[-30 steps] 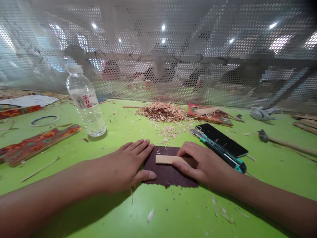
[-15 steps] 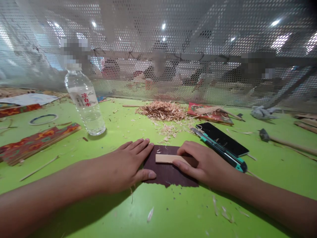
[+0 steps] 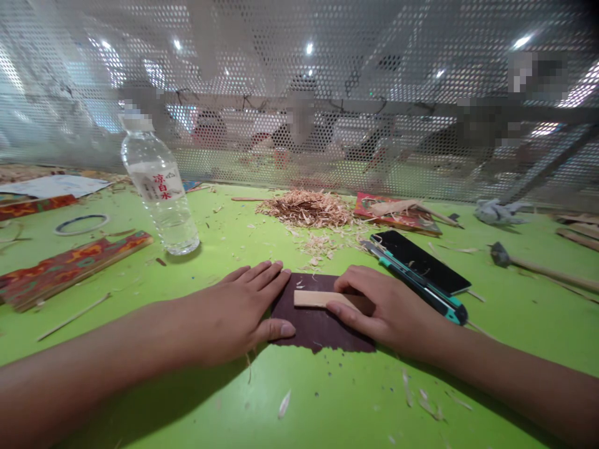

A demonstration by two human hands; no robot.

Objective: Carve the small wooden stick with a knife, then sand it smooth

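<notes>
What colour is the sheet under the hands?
The sheet is dark purplish brown; the head view shows it best.

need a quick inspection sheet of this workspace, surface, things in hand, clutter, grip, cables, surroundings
Surface: green table, strewn with wood shavings, heaped toward the far side
Job's things: pale wood strip over a dark sheet with a ragged near edge
Clutter: water bottle, utility knife beside a black slab, probably a phone, patterned board
Grip: left hand flat, partly on the sheet; right hand holding the strip
Cables: nothing seen on the table
Surroundings: perforated screen, people dimly visible behind it
</notes>
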